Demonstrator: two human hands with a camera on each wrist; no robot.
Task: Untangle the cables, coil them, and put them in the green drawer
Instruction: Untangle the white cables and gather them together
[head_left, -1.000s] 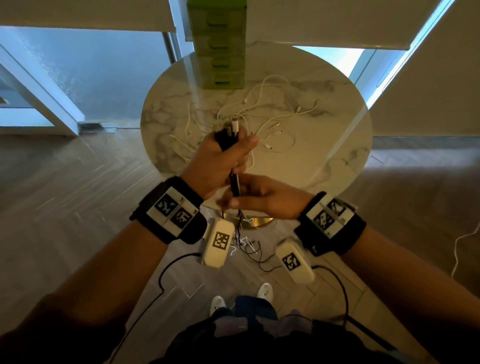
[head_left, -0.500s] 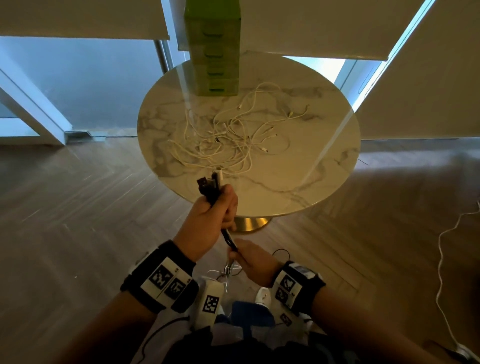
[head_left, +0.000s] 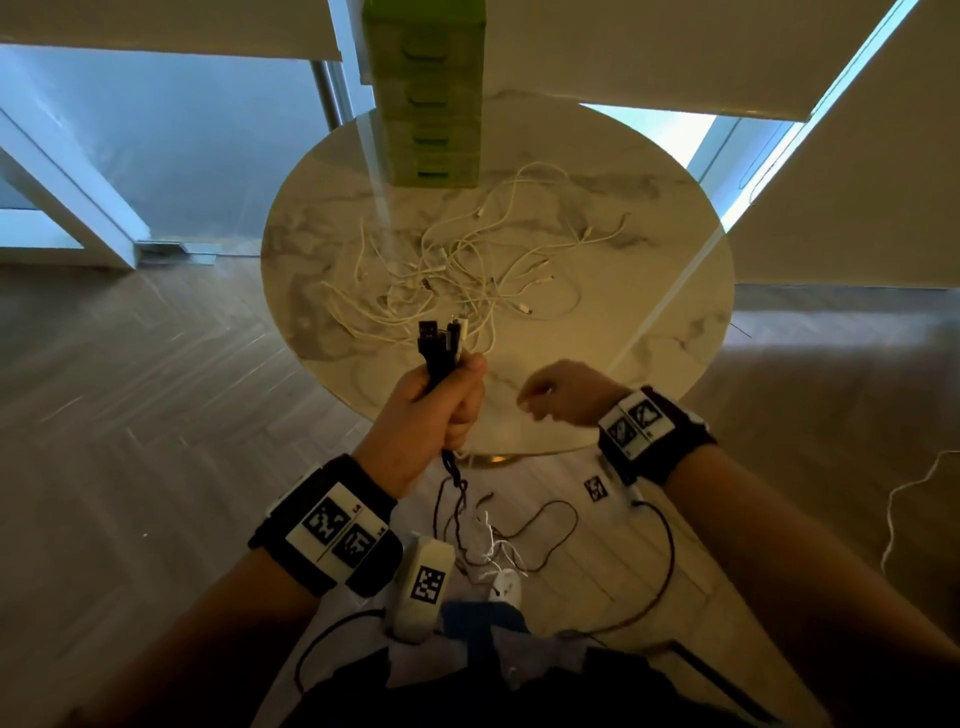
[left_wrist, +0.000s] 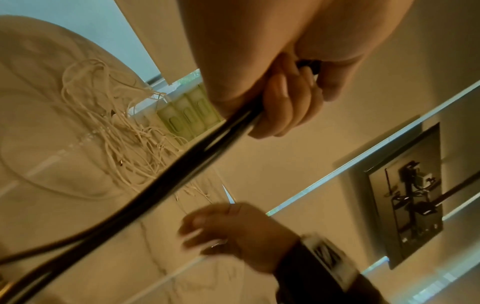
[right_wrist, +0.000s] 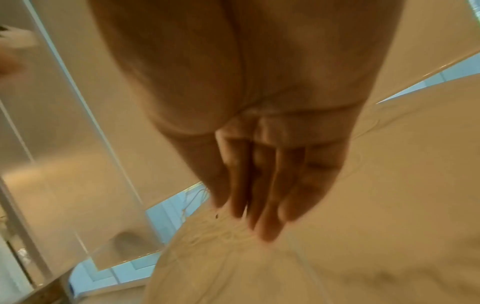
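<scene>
The left hand (head_left: 441, 400) is closed in a fist round a bunch of black cables (head_left: 439, 345), plug ends standing up above the knuckles, the rest hanging below the fist (head_left: 457, 499) to loop over the wooden floor (head_left: 130, 415); in the left wrist view the cables (left_wrist: 182, 162) run out from under the curled fingers (left_wrist: 283, 102); the right hand (head_left: 563, 389) hovers empty above the near edge of the round marble table (head_left: 675, 291), its fingers (right_wrist: 262, 185) loosely extended and together, gripping nothing; a tangle of white cables (head_left: 467, 275) lies spread on the tabletop, just in front of the green drawer unit (head_left: 428, 93), which stands at the table's far edge with its drawers closed.
</scene>
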